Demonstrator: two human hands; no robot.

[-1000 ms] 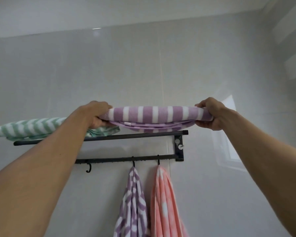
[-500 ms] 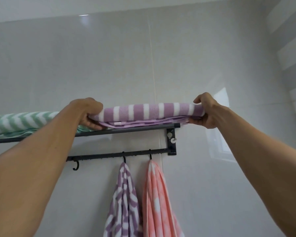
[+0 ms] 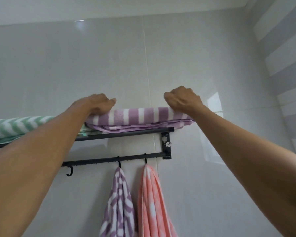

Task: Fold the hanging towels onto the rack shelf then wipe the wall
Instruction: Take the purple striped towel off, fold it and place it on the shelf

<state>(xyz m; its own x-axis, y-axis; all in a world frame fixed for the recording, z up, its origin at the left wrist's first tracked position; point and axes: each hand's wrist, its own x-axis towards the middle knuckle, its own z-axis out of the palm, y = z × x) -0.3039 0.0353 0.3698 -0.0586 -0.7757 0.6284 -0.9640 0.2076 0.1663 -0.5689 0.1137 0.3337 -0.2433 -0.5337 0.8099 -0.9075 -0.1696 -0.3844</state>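
Two hands rest on top of the folded purple towel (image 3: 140, 117): the left hand (image 3: 99, 104) lies on its left end with fingers bent down over the far edge, and the right hand (image 3: 183, 99) sits knuckles-up on its right end. Whether either grip is pinching the cloth or only pressing it flat cannot be told, since the fingertips are hidden behind the towel. The purple towel lies on the right part of the shelf (image 3: 126, 133), its lower layers bulging slightly past the front bar. Just beside it on the left lies the folded green towel (image 3: 15, 124), the two nearly touching.

The likely risk is the purple stack sliding forward off the bar when the hands let go, because its lower layers overhang the front; a push leftward could also rumple the green one.

Counted: two folded towels on the shelf, two towels hanging from hooks below, a purple patterned one (image 3: 118, 202) and a pink one (image 3: 154, 202), and one bare hook (image 3: 70, 171) at the left. The wall (image 3: 203, 65) looks glossy and is not yet wiped.
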